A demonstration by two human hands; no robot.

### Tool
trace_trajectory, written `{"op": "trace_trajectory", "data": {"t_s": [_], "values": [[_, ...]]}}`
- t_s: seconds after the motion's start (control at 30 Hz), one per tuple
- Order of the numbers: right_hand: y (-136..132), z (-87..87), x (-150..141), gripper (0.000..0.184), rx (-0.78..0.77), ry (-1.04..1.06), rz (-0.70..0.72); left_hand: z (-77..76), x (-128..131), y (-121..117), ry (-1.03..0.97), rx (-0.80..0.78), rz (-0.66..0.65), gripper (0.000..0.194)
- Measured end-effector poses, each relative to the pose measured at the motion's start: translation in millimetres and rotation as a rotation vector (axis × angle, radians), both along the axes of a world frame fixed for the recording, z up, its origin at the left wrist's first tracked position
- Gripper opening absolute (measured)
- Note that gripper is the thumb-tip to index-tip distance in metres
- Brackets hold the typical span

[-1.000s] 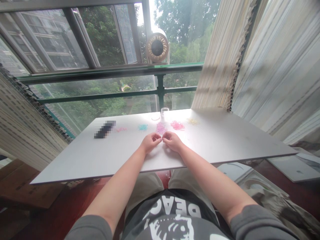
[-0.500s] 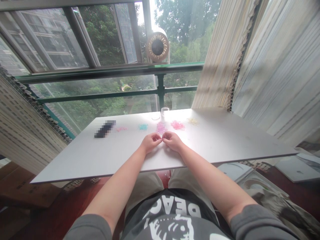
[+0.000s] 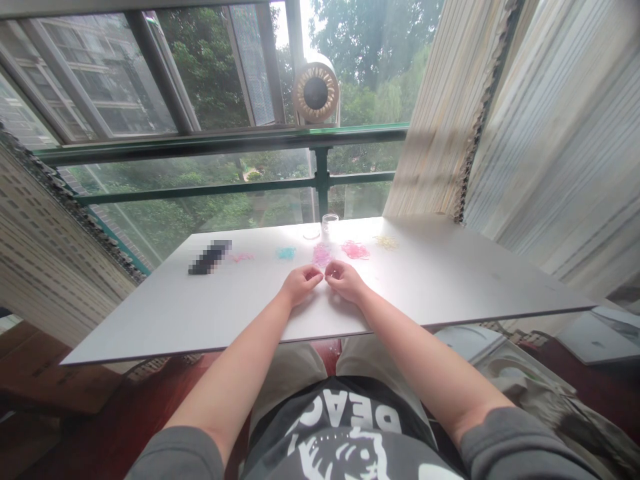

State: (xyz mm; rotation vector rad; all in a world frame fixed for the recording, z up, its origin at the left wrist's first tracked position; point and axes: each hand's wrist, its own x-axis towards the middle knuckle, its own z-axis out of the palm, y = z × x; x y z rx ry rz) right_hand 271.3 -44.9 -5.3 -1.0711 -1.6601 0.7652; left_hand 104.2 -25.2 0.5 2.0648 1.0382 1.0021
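Over the white table [image 3: 240, 310], my left hand [image 3: 301, 285] and my right hand [image 3: 345, 281] meet fingertip to fingertip. Both are closed in a pinch; whatever sits between the fingers is too small to make out. Just beyond them lies a pile of small purple-pink strips [image 3: 323, 253]. To its right is a brighter pink-red pile [image 3: 355, 250], then a pale yellow one [image 3: 386, 243]. A teal pile [image 3: 287, 253] and a sparse pink pile [image 3: 243, 257] lie on the left.
A clear cup [image 3: 330, 227] stands at the table's back edge, beside a round clear lid [image 3: 311, 235]. A blurred-out dark object [image 3: 210, 257] lies at the left. A green railing [image 3: 225, 140] and curtains [image 3: 435, 113] border the table; a white round device [image 3: 316, 91] stands above the railing.
My hands stay nearly in place; the fingertips have shifted only slightly. The piles, cup and lid look the same.
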Motion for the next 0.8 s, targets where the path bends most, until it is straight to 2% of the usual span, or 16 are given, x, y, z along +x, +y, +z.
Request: {"op": "trace_trajectory", "data": {"t_s": [0.8], "values": [[-4.4,4.1,-0.8,0.003,-0.043,-0.036,0.026,1.0,0.4,-1.2,0.053,0.032,0.005,0.021]]}}
